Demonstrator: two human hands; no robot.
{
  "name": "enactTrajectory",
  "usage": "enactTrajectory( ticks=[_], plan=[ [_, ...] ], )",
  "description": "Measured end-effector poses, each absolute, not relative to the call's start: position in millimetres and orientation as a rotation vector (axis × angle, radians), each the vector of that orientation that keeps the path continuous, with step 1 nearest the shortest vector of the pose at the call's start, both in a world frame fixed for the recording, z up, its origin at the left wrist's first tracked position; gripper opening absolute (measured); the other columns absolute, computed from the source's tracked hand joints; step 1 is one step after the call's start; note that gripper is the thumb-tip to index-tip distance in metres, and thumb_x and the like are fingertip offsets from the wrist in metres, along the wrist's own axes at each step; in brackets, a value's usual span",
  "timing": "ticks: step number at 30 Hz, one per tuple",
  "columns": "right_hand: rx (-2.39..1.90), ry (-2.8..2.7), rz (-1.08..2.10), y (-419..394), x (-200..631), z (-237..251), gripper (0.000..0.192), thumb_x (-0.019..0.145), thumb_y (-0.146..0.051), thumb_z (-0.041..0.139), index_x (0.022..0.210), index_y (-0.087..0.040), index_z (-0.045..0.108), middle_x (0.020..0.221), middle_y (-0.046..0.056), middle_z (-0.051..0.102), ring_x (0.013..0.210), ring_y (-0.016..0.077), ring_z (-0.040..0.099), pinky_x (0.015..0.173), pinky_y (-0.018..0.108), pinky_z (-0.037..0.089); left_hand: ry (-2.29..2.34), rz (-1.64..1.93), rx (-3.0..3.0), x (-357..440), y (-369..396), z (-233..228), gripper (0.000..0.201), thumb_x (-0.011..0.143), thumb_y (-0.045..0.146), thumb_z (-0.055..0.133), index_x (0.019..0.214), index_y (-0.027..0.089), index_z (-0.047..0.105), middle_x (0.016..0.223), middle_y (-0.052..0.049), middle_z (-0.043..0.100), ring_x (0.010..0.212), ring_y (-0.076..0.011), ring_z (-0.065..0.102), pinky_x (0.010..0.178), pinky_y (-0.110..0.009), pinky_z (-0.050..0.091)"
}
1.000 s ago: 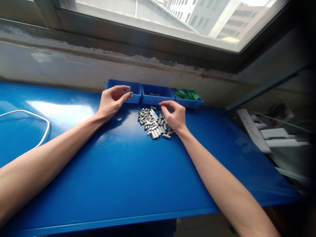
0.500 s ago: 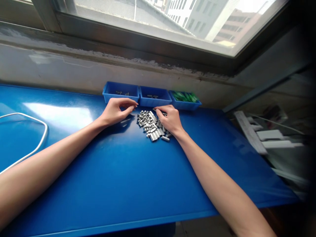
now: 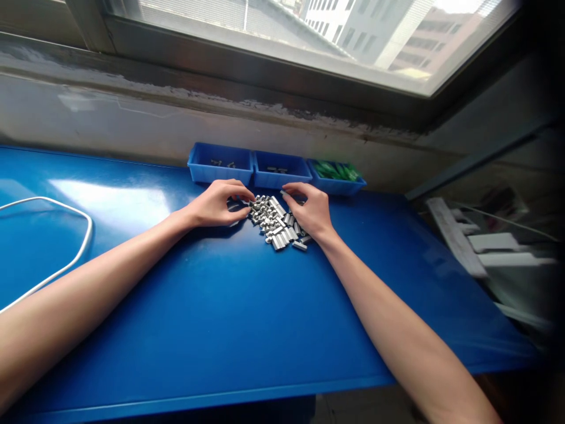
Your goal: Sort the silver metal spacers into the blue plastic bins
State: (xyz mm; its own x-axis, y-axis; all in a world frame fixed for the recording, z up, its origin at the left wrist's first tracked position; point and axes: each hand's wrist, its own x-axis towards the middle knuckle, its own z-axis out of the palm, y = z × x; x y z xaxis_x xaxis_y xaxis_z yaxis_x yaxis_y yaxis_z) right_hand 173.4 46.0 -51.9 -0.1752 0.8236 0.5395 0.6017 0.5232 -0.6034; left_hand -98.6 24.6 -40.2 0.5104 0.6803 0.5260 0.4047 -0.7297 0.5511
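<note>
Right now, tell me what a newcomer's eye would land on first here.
First the heap of small silver metal sleeves mid-table on the glossy blue table, with the left hand and the right hand at its two sides. Then three blue trays along the wall, the rightmost holding green parts.

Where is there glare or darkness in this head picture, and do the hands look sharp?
Head view: window daylight makes a pale glare patch on the blue table, left of the left hand; the right edge fades into a dark vignette; both hands, including the right hand, and the metal parts look fairly sharp; straight edges bend slightly.
</note>
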Motion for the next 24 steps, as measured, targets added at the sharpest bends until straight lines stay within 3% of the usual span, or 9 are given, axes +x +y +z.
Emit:
enactTrajectory(
  ticks=[4, 11, 18, 21, 24],
  plan=[
    [-1.063, -1.856, 0.366, 41, 171, -49, 0.015, 0.091, -0.031, 0.074, 0.102, -0.024, 0.082, 0.106, 0.006, 0.083, 0.09, 0.0239, 0.079, 0.086, 0.04, 0.066, 0.921, 1.053, 2.413, -99, 24, -39, 0.024, 0.085, 0.029, 0.069, 0.101, 0.016, 0.082, 0.101, -0.01, 0.08, 0.089, -0.0211, 0.074, 0.082, -0.03, 0.058],
    [-1.016, -1.595, 0.593, 52, 170, -46, 0.026, 0.084, -0.047, 0.084, 0.095, -0.024, 0.081, 0.096, 0.006, 0.084, 0.09, 0.027, 0.082, 0.091, 0.046, 0.07, 0.94, 1.055, 2.398, -99, 25, -40, 0.022, 0.084, 0.027, 0.068, 0.098, 0.017, 0.082, 0.099, -0.009, 0.08, 0.087, -0.0204, 0.074, 0.082, -0.029, 0.058],
    [-0.914, -1.532, 0.638, 67, 176, -47, 0.045, 0.085, -0.049, 0.083, 0.122, -0.025, 0.076, 0.134, 0.008, 0.077, 0.125, 0.0313, 0.075, 0.113, 0.055, 0.06, 0.926, 1.056, 2.408, -99, 27, -41, 0.021, 0.085, 0.027, 0.07, 0.099, 0.017, 0.082, 0.101, -0.009, 0.08, 0.089, -0.021, 0.074, 0.083, -0.03, 0.057],
    [-0.937, -1.582, 0.608, 60, 177, -46, 0.038, 0.087, -0.046, 0.08, 0.12, -0.026, 0.077, 0.142, 0.009, 0.073, 0.124, 0.0311, 0.075, 0.113, 0.053, 0.061, 0.934, 1.032, 2.406, -99, 28, -41, 0.019, 0.087, 0.028, 0.07, 0.098, 0.018, 0.081, 0.101, -0.009, 0.08, 0.09, -0.0212, 0.074, 0.083, -0.03, 0.057],
    [-0.991, -1.641, 0.519, 51, 177, -48, 0.021, 0.092, -0.036, 0.073, 0.108, -0.025, 0.08, 0.124, 0.007, 0.081, 0.11, 0.0282, 0.08, 0.104, 0.049, 0.065, 0.943, 1.021, 2.418, -99, 29, -41, 0.016, 0.088, 0.028, 0.07, 0.095, 0.018, 0.08, 0.099, -0.008, 0.08, 0.089, -0.0202, 0.073, 0.083, -0.029, 0.056]
  ],
)
